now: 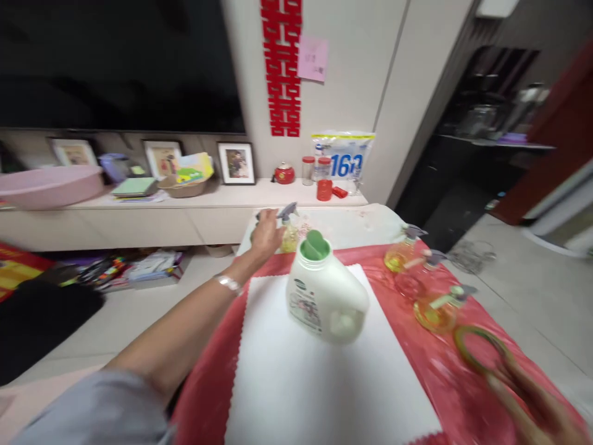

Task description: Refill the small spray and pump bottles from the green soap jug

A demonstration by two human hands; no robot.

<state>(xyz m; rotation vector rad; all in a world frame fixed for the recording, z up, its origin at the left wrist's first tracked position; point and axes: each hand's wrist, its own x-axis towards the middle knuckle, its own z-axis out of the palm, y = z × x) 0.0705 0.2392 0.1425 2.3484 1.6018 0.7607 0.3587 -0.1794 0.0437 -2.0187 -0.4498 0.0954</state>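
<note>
At the far left of the table, my left hand point(267, 233) curls around something mostly hidden; bits of dark and green show beside it. Right next to it stands a spray bottle point(290, 238) with a grey head and yellow liquid. My right hand point(532, 395), blurred at the lower right, has its fingers closed on the edge of a yellow-green roll of tape point(466, 352). Between the hands, a pale green jug point(328, 303) with an open green mouth stands on a white scallop-edged sheet point(278, 383).
Several spray bottles, one of them amber point(435, 312), line the right side of the red table cover point(393, 278). Behind the table, a low cabinet point(222, 198) bears picture frames, a pink basin point(50, 185), red-lidded jars and a red pot point(284, 174).
</note>
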